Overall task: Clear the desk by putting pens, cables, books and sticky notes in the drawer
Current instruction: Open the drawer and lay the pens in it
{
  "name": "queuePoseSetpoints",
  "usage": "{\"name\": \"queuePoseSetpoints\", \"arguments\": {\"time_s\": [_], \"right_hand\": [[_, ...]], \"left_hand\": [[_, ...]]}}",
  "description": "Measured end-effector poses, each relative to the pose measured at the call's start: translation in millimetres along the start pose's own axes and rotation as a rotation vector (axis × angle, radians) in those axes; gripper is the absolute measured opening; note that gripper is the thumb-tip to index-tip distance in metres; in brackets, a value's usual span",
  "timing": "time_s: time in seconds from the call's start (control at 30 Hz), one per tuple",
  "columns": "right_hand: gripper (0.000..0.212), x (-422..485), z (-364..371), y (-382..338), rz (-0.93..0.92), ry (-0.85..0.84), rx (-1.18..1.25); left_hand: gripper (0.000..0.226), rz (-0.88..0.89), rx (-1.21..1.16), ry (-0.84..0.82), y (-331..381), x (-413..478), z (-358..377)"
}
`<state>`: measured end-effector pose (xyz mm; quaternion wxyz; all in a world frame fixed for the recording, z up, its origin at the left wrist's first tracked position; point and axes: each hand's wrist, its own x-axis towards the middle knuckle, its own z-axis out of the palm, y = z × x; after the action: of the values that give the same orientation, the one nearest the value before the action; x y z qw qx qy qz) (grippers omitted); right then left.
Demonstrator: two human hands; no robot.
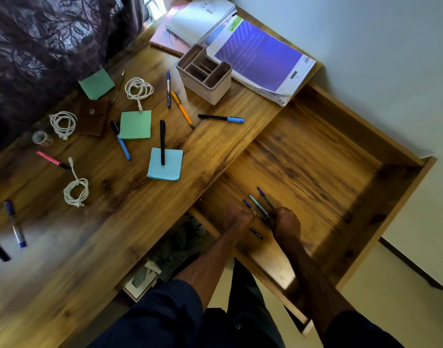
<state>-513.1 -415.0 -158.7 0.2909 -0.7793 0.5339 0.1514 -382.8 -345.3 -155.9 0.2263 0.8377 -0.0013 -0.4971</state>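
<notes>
Inside drawer [315, 159], hands [239, 217] [287, 222] prob. grip half-hidden pens [259, 205].

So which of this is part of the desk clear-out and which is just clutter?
Job: held pens, left hand, right hand, drawer, desk pens, cables, sticky notes, books.
Just lying about: organiser, tape roll, brown pouch.

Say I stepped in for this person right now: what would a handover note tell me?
Left hand and right hand: each grips pens low inside the open drawer.
Done: drawer open, these pens inside it, not yet released.
Left: loose pens, three white cables and three sticky-note pads on the desk; books at its far corner.
</notes>
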Motion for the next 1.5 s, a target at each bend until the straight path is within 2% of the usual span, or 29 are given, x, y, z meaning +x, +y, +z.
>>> {"name": "queuePoseSetpoints", "arguments": {"time_s": [0.2, 0.33, 0.47, 0.73, 1.03, 1.37, 1.5], "right_hand": [[0.015, -15, -8, -8, -0.093, 0.086, -0.012], [0.016, -27, -7, -19, -0.118, 0.053, -0.011], [0.016, -28, -4, -20, -0.096, 0.051, 0.004], [0.01, -21, 10, -15, -0.04, -0.031, 0.013], [0.008, -23, 12, -18, -0.014, -0.021, 0.069], [0.011, -24, 9, -21, 0.007, -0.009, 0.093], [0.011, -24, 10, -23, 0.032, -0.014, 0.09]], "left_hand": [[0.02, -0.01, -0.01, -0.004, 4, -5, -4], [0.022, -0.025, -0.006, 0.008, 3, -7, -4], [0.017, -0.015, -0.001, 0.002, 3, -6, -5], [0.026, -0.033, -0.022, 0.024, -1, -6, -8], [0.023, -0.01, -0.002, 0.002, -8, -5, -10], [0.047, -0.04, -0.019, 0.01, -14, -3, -12], [0.036, -0.034, 0.004, 0.008, -13, 0, -11]]}}
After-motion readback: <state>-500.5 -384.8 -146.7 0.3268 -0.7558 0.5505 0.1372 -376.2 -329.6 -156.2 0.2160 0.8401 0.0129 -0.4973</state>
